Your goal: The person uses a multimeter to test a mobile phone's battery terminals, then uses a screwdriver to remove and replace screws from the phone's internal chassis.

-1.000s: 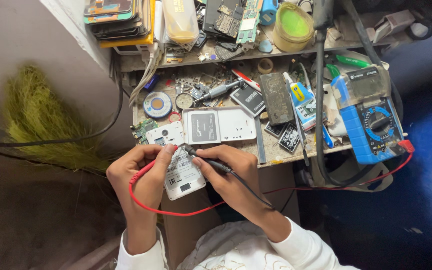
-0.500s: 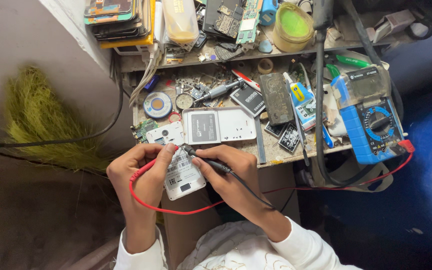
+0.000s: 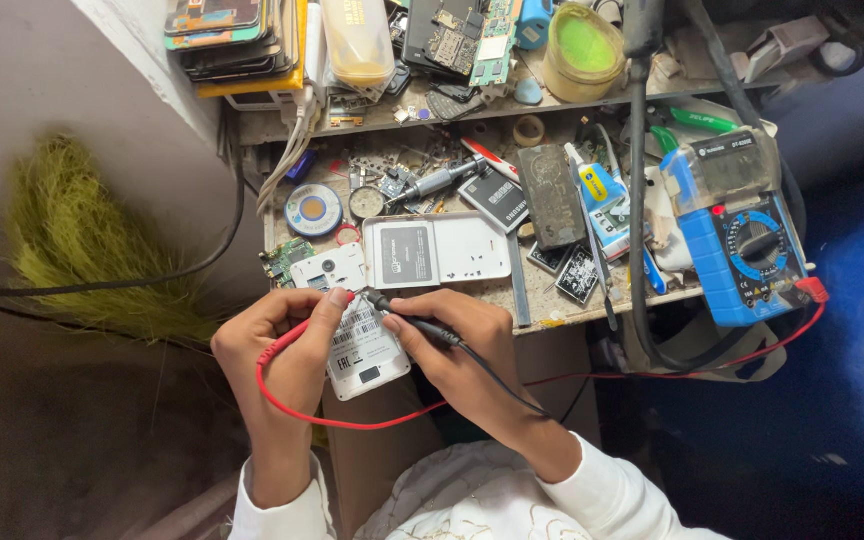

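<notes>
I hold a small white phone body with its back cover off [image 3: 362, 345] just in front of the cluttered bench [image 3: 552, 292], its top end near the bench edge. My left hand [image 3: 287, 345] is closed around the phone's left side and pinches a thin red probe [image 3: 342, 298] against its upper end; the red lead [image 3: 352, 420] loops down below the phone. My right hand [image 3: 457, 345] is closed on a thin black probe [image 3: 407, 318], its tip touching the phone's top beside the red one. On the bench just beyond the phone lies an opened white phone with a dark battery [image 3: 437, 250]. Well to the right of the phone sits a blue multimeter with a round dial [image 3: 742, 245].
</notes>
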